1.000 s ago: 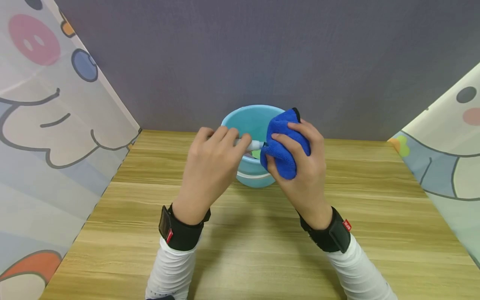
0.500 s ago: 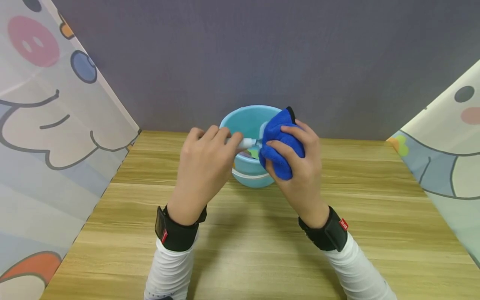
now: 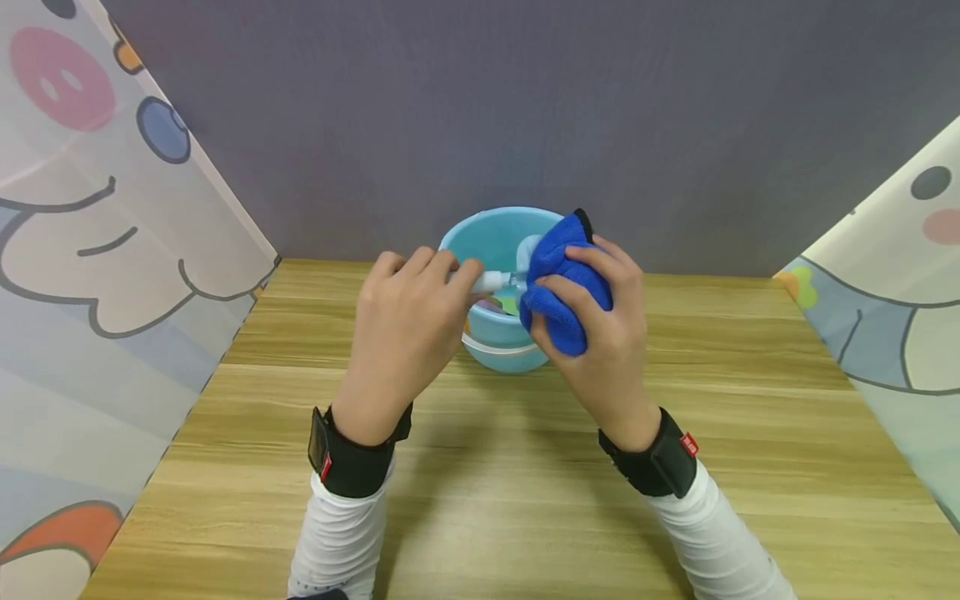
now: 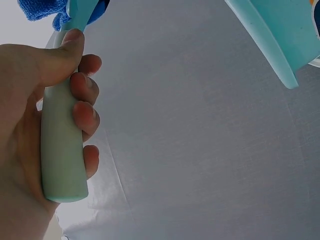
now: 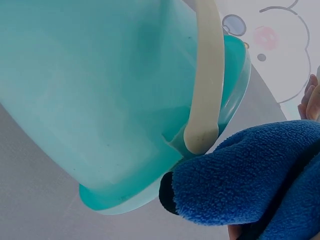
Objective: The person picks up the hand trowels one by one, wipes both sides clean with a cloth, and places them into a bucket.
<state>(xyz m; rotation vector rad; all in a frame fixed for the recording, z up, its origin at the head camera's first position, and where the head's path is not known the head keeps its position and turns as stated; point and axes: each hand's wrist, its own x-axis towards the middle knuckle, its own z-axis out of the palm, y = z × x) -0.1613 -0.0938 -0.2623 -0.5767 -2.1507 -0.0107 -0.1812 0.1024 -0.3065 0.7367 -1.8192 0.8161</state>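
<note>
My left hand (image 3: 405, 312) grips the pale handle (image 4: 64, 145) of a tool with a light-blue neck (image 4: 80, 14). Fingers and thumb wrap round this handle, which lies nearly level in the head view. My right hand (image 3: 621, 333) holds a folded blue cloth (image 3: 558, 283) with black edging around the tool's far end. Part of a pale, rounded tool head (image 3: 527, 250) shows beside the cloth; the rest is hidden, so I cannot tell the tool's kind. Both hands are over the front rim of a light-blue bucket (image 3: 480, 237).
The bucket stands on a wood-grain table (image 3: 480, 500) near a grey back panel (image 3: 480, 108). Green and purplish things (image 3: 510, 303) show inside it. A white carrying handle (image 5: 206, 75) hangs on its side. Cartoon-printed panels (image 3: 135, 275) flank the table.
My left hand has shifted slightly left with the handle, and more of the tool's neck and rounded head shows beside the cloth. The cloth has moved a little left too.
</note>
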